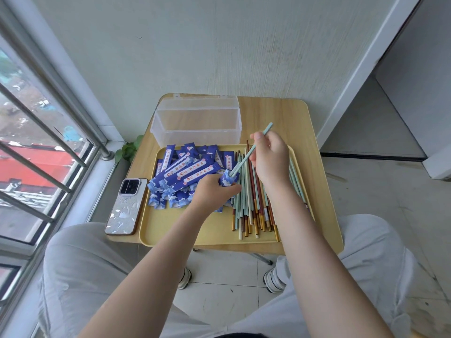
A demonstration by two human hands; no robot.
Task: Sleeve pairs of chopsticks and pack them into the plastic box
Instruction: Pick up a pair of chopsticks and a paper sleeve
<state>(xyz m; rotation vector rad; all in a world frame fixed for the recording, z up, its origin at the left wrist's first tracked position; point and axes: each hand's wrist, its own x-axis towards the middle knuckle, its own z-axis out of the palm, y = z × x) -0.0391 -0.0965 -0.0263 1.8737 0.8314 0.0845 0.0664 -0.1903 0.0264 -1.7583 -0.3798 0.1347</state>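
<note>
Step in hand: sleeving. Left hand [211, 189] over yellow plastic tray [185, 230], pinches blue printed paper sleeve [227, 178] at its mouth. Right hand [269, 154], right of sleeve, pinches mint-green chopsticks [251, 150], tips inside the mouth. Next: push straight, sleeve steady. Clear plastic box [197, 123] behind tray, open, apparently empty.

Held chopstick [251, 150]: pale teal, tilted, its lower tip inside the mouth of the sleeve you hold.
Held sleeve [227, 178]: blue with white pattern, open end facing up-right, above the tray's middle.
Sleeve pile [180, 174]: blue paper sleeves heaped on the tray's left half.
Loose chopsticks [253, 201]: teal, brown and cream, lying lengthwise on the tray's right half.
Plastic box [197, 120]: clear, lid open, far of the tray.
</note>
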